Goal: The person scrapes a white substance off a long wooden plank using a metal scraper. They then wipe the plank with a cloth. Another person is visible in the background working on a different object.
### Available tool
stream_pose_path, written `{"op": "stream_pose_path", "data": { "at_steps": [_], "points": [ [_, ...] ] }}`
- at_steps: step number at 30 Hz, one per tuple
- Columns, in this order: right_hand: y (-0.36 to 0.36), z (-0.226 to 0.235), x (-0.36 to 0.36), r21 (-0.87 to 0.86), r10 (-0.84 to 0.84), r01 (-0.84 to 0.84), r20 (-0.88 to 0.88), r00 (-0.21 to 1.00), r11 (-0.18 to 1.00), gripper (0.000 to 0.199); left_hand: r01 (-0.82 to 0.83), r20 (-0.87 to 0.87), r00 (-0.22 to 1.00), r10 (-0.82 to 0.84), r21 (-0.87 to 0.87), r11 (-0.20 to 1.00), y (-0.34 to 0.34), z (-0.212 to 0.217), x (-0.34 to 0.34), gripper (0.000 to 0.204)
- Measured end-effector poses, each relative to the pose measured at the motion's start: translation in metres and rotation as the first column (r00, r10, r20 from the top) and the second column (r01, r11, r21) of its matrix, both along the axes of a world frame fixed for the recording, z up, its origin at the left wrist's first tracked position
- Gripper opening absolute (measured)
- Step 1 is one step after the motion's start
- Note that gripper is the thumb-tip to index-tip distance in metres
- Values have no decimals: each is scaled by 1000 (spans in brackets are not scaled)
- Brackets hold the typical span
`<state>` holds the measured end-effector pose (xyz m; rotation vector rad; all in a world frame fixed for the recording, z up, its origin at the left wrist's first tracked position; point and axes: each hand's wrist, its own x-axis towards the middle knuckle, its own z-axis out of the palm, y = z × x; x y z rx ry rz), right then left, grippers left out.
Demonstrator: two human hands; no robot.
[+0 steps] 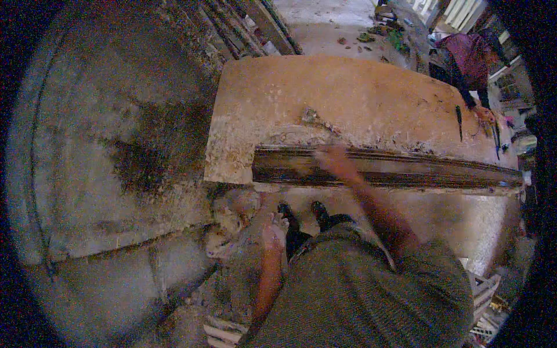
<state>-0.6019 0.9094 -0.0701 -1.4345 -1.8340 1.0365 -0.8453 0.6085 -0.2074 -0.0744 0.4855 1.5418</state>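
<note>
My right hand [333,159] is over a long dark-brown wooden board with lengthwise grooves [406,168]. Motion smears its fingers, so their grip and anything in them cannot be made out. The board lies along the near edge of a large tan worktable [360,87]. Just beyond the hand, a small tool with a pale, crusted head [310,115] rests on the tabletop. Lower and to the left, my left hand [274,229] is held in front of my body, off the board. Its fingers look curled; what they hold, if anything, is too grainy to name.
A pale lumpy heap [229,223] is beside my left hand. A large grey stained surface [87,145] fills the left. Across the table's far right end stands a person in a maroon top [467,58], a hand near dark slim tools [460,122]. Long timbers [249,29] lean behind.
</note>
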Motion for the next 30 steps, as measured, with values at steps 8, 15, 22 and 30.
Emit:
{"op": "stream_pose_path", "data": {
  "at_steps": [8, 15, 22, 30],
  "points": [
    [-8, 52, 228, -24, -132, 322, 881, 454, 946, 39, 47, -216, 974, -74, -125, 991, 61, 26, -42, 56],
    [-20, 4, -136, -55, -102, 110, 131, 986, 992, 46, 142, -195, 969, -154, -74, 987, 46, 11, -81, 56],
    [-67, 7, -183, 146, -121, 86, 248, 961, 985, 41, 306, -217, 924, -316, -79, 949, 33, 7, -87, 56],
    [-92, 75, 332, 217, -504, 582, 770, 392, 784, 45, 434, -271, 858, -436, -74, 898, 53, 48, -61, 56]
  ]
}}
